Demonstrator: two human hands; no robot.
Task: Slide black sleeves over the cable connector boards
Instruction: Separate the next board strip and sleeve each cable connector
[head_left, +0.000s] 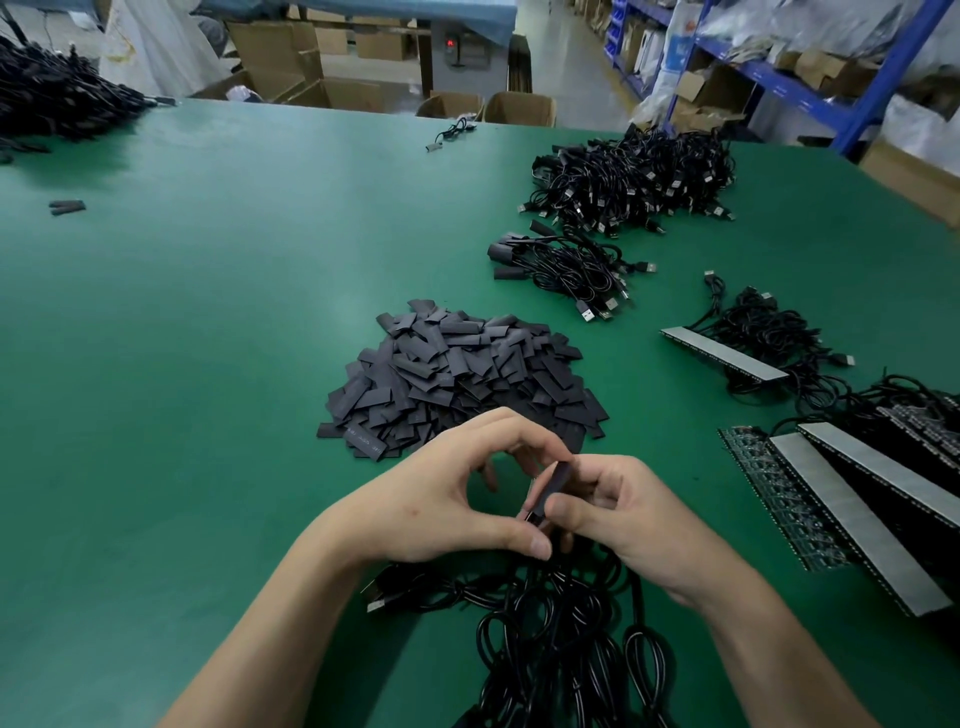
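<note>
Pinched between both hands just above the table (208, 312), near its front edge: one sleeve (553, 488), tilted nearly upright. Gripped low by thumb and curled fingers of the left hand (447, 499), and along its side by thumb and fingertips of the right hand (623, 519). Just beyond, the sleeve pile (462, 374); beneath, cables (545, 623); boards (857, 499) to the right.
</note>
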